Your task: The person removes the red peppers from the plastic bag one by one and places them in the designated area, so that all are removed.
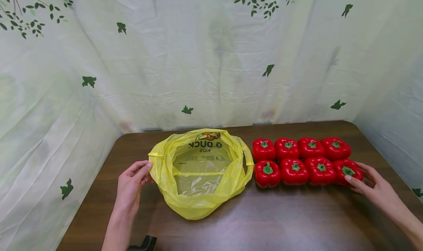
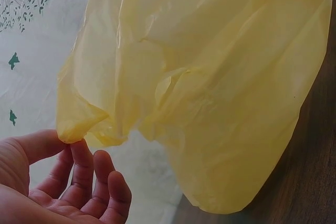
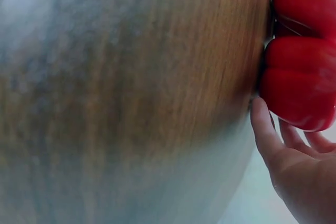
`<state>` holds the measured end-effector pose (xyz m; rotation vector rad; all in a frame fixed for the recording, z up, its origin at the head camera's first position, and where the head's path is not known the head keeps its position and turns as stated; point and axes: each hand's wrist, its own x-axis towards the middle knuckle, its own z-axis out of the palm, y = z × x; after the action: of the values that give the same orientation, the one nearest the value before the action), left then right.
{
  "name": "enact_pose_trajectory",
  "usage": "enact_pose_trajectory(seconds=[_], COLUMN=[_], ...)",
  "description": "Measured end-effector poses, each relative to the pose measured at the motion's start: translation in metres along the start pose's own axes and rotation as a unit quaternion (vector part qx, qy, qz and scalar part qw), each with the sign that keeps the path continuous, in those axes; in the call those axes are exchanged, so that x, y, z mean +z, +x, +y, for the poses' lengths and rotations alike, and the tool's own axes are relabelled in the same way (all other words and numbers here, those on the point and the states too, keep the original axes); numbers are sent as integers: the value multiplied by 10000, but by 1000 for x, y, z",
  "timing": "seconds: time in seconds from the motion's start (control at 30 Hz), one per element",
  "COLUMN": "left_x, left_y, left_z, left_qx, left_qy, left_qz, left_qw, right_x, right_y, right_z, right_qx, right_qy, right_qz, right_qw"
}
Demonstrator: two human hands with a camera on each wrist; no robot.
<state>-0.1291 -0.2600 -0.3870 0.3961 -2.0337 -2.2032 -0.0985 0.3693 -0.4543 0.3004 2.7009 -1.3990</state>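
Note:
A yellow plastic bag (image 1: 201, 207) stands with its mouth wide, print on its inner far side. My left hand (image 1: 132, 185) pinches the bag's left edge between thumb and forefinger; in the left wrist view the other fingers of that hand (image 2: 79, 182) curl loosely below the plastic. Right of the bag, several glossy red bell peppers with green stems form two rows. Around the rightmost bell pepper (image 1: 340, 168) of the near row, my right hand (image 1: 375, 183) has its thumb in front and its fingers behind. The right wrist view shows this bell pepper (image 3: 299, 87) against the hand.
Brown wooden table (image 1: 264, 221) lies under everything. A pale cloth backdrop (image 1: 198, 60) with leaf prints rises behind it and at both sides. A black object (image 1: 147, 243), partly cut off, is at the near edge by my left forearm.

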Motion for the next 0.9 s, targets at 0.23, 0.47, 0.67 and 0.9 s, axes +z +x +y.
enact_pose_trajectory(seconds=[0.23, 0.47, 0.67, 0.9], left_x=[2, 2, 3, 3], left_y=[1, 3, 3, 1], left_z=[-3, -3, -1, 1], left_qx=[-54, -75, -3, 197], left_qy=[43, 146, 54, -229], left_qz=[-40, 0, -23, -90], left_qw=[10000, 9999, 10000, 9995], right_x=[-5, -3, 10, 31], right_y=[-12, -27, -36, -41], right_z=[-1, -21, -52, -86], right_qx=[-181, -1142, -1411, -1959], right_qy=[-401, 408, 288, 239], right_qz=[778, 1915, 2016, 1670], right_qw=[9960, 9740, 9688, 9660])
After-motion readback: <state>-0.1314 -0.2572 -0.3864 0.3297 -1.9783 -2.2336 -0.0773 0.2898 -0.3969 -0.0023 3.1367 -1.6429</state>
